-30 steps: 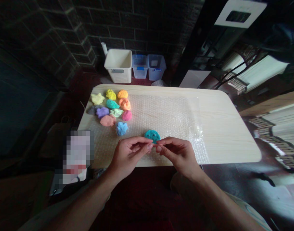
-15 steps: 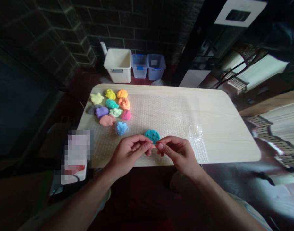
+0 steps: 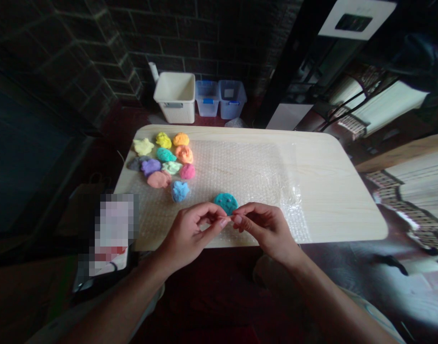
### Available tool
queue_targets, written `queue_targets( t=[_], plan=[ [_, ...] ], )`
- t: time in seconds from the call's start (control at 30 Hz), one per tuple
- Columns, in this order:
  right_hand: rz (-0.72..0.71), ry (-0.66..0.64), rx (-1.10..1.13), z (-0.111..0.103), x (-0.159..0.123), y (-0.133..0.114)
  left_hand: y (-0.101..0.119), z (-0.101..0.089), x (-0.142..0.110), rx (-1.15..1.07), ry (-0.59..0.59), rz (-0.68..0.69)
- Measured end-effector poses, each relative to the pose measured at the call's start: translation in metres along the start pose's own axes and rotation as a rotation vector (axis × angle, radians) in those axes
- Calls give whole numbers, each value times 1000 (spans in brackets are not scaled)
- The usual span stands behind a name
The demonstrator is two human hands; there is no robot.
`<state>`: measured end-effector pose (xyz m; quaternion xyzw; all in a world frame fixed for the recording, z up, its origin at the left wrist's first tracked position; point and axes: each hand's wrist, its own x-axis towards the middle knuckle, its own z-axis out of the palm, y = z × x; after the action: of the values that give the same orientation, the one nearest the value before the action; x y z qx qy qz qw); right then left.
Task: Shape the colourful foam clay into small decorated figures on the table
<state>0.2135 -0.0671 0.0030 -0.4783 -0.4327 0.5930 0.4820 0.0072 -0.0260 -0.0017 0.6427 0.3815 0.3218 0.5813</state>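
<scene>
Close to the table's near edge, my left hand [image 3: 197, 229] and my right hand [image 3: 263, 227] meet fingertip to fingertip. Both are closed in a pinch on a small pinkish-orange piece of modelling clay [image 3: 229, 218], mostly covered by the fingers. Just beyond them lies a flat teal clay disc [image 3: 226, 202] with small dark bits on its face; the fingertips overlap its near edge in view. To the left of the disc sits a light blue clay lump [image 3: 180, 190].
Several clay lumps, among them pink [image 3: 187, 171], purple [image 3: 151, 166] and salmon [image 3: 158, 179], cluster on the table's left. Bubble wrap [image 3: 247, 167] covers the middle of the wooden table [image 3: 333, 191]. A white bin [image 3: 176, 102] and two blue bins [image 3: 232, 102] stand behind.
Fingers of my left hand have shifted slightly, the thumb now nearer the right fingertips. Less of the pinkish strip shows between the hands. The disc and the lumps stay put.
</scene>
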Motion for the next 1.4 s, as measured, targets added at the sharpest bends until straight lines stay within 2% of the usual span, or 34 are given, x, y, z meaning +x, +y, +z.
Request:
queue_targets(
  t=[0.2, 0.4, 0.47, 0.73, 1.17, 1.4],
  plan=[
    [-16, 26, 7, 0, 1, 2, -5, 0, 3, -29, 31, 2],
    [11, 110, -130, -8, 8, 14, -15, -13, 12, -4, 234, -4],
    [16, 120, -181, -10, 11, 19, -19, -16, 14, 46, 256, -2],
    [-45, 150, -264, -11, 20, 30, -19, -11, 10, 420, 169, 116],
    [-59, 162, -325, -12, 27, 39, -21, -9, 13, 485, 151, 176],
    [-66, 171, -458, -13, 25, 36, -23, -9, 13, 498, 146, 186]
  ],
)
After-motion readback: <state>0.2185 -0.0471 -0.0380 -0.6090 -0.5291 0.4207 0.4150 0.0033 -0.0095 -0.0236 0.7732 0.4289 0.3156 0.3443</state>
